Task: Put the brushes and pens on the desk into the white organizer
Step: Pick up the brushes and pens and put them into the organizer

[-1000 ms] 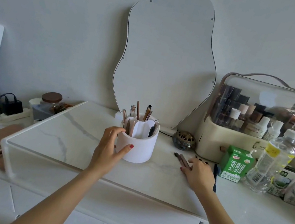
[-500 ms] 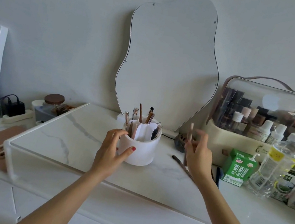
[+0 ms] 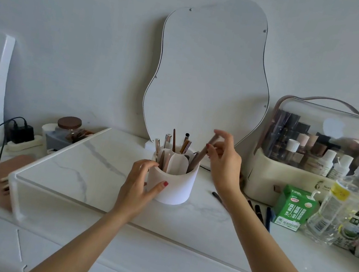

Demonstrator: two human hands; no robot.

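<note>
The white round organizer (image 3: 175,188) stands on the marble riser, with several brushes and pens (image 3: 174,141) upright in its compartments. My left hand (image 3: 141,185) grips its left side. My right hand (image 3: 223,162) hovers at its right rim, pinching a brown pen (image 3: 201,156) that tilts with its lower end inside the organizer. On the desk to the right lie a dark pen (image 3: 218,196), partly hidden by my right arm, and several dark pens (image 3: 261,211) beside the green carton.
A wavy mirror (image 3: 209,69) leans on the wall behind. A clear-lidded cosmetics case (image 3: 308,158), a green carton (image 3: 293,207), a water bottle (image 3: 339,204) and small cartons crowd the right. A jar (image 3: 68,127), a charger and its cable (image 3: 19,131) sit at the left.
My right hand picked a pen up off the desk, carried it left, and now has its lower end in the organizer. My left hand stayed on the organizer.
</note>
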